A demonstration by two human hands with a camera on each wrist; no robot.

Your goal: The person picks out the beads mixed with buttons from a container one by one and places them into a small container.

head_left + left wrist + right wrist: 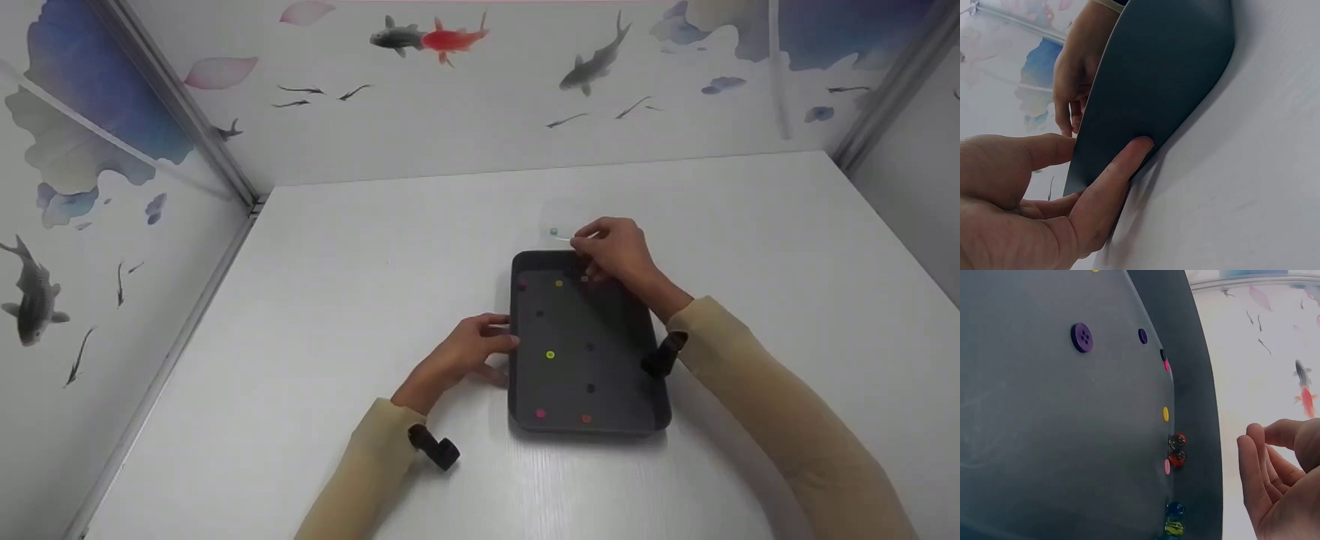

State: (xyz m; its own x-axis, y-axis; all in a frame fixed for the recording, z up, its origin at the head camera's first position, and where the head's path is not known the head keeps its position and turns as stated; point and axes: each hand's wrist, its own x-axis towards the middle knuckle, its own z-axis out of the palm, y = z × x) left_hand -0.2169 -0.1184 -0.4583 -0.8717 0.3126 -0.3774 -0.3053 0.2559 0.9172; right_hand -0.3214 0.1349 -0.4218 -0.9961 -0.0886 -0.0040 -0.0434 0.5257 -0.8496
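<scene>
The head view looked forward and down over counter [337,300] and tray [562,390], the left wrist's faced the tray's outer wall [1151,73] up close, and the right wrist's peered closely across its inside, sharing the red koi [454,40] with the head's.

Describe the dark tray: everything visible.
The tray is dark grey, rectangular, round-cornered and open-topped, with raised walls; smooth and plain, perhaps plastic or coated metal. It sits open side up on the white tabletop. Coloured buttons lie scattered on its floor, glass-like marbles along its far wall. The left hand touches its left wall; whether the right hand touches it is unclear.
</scene>
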